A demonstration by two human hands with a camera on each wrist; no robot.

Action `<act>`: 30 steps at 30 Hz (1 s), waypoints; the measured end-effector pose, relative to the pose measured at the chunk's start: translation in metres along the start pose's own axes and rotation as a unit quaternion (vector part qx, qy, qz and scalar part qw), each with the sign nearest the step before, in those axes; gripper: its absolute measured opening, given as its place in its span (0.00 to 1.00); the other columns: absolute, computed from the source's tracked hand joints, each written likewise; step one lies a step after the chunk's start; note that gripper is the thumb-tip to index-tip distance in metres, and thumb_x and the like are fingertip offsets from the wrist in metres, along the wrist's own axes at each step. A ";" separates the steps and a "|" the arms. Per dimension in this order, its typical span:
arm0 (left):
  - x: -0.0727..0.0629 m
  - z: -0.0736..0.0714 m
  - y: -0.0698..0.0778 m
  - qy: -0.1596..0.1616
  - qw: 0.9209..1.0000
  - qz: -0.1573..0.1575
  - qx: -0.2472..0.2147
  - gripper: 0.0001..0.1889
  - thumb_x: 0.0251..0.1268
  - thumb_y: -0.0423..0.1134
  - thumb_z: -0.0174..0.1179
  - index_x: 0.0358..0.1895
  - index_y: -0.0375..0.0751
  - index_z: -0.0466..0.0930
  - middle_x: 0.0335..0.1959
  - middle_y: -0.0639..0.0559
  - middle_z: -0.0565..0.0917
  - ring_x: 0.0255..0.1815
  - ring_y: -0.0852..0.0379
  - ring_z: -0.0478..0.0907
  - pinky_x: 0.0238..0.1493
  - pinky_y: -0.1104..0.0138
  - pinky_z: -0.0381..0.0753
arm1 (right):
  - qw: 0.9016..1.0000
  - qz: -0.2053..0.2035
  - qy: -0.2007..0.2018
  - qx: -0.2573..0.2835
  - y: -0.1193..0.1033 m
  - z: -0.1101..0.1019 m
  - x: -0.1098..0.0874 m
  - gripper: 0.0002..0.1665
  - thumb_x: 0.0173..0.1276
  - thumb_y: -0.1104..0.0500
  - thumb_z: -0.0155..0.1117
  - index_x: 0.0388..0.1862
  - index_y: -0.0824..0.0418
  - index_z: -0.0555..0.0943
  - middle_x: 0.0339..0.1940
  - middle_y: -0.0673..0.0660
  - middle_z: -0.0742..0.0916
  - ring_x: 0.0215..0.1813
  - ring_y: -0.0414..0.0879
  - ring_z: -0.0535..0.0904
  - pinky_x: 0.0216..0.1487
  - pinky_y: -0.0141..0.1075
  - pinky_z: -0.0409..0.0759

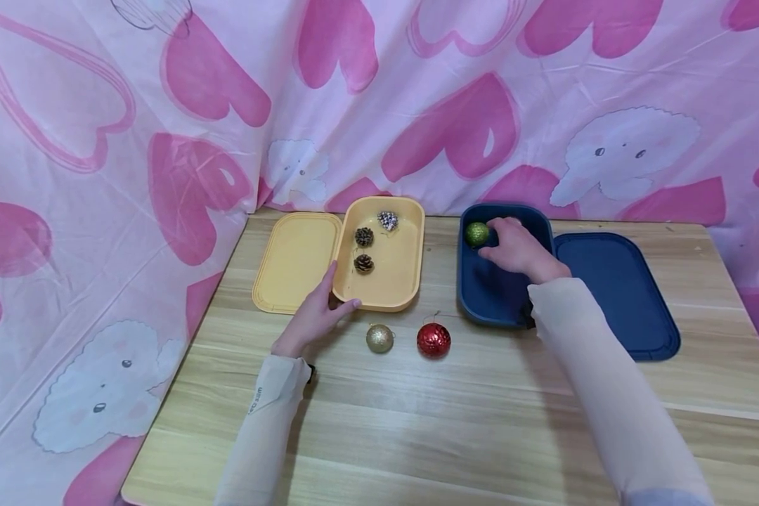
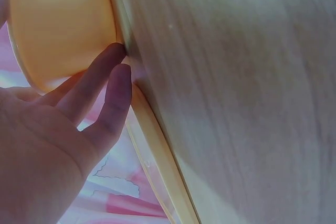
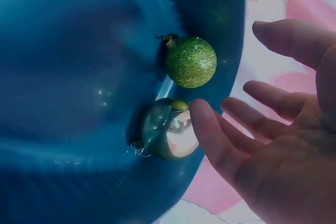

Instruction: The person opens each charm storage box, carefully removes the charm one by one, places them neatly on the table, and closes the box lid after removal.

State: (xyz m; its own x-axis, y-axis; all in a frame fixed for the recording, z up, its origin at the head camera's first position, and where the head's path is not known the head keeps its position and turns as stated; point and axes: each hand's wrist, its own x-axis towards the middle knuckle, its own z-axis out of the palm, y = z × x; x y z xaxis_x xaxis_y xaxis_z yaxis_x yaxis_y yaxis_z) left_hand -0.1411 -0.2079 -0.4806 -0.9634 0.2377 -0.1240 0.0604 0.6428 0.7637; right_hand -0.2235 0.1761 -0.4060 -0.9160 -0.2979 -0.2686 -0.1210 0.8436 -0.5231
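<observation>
My left hand (image 1: 315, 315) rests at the near left corner of a yellow box (image 1: 388, 299), thumb and fingers spread along its outer wall. In the left wrist view, the fingertips (image 2: 118, 51) lie low against that wall. Inside the box are two brown pine cones (image 1: 363, 263) and a frosted pine cone (image 1: 388, 221). My right hand (image 1: 519, 249) reaches over a dark blue box (image 1: 490, 309) with loosely extended fingers, holding nothing. Beside those fingers lie a glittery green Christmas ball (image 3: 191, 62) and a shiny mirror-like ball (image 3: 170, 129); the head view hides the shiny one behind the hand.
A gold Christmas ball (image 1: 379, 338) and a red one (image 1: 433, 340) lie on the wooden table (image 1: 405, 436) in front of the boxes. The yellow lid (image 1: 297, 260) lies left, the blue lid (image 1: 620, 295) right. A pink heart-print curtain (image 1: 354, 126) hangs behind.
</observation>
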 end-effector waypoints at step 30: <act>0.000 0.001 0.001 0.001 1.000 -0.012 -0.015 0.55 0.59 0.62 0.61 0.79 0.45 0.35 0.78 0.43 0.53 0.75 0.49 0.59 0.75 0.55 0.57 | 0.996 0.026 -0.065 -0.055 -0.007 0.017 0.018 0.41 0.69 0.59 0.58 0.75 0.66 0.53 0.72 0.74 0.59 0.70 0.67 0.58 0.67 0.64 0.63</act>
State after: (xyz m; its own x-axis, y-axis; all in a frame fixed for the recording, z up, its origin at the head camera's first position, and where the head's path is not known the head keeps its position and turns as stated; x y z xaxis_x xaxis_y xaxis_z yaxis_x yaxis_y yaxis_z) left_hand -0.1406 -0.2069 -0.4807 -0.9647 0.2221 -0.1414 0.0297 0.6255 0.7796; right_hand -0.2326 0.1578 -0.4207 -0.8656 -0.3015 -0.3999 -0.1221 0.9014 -0.4154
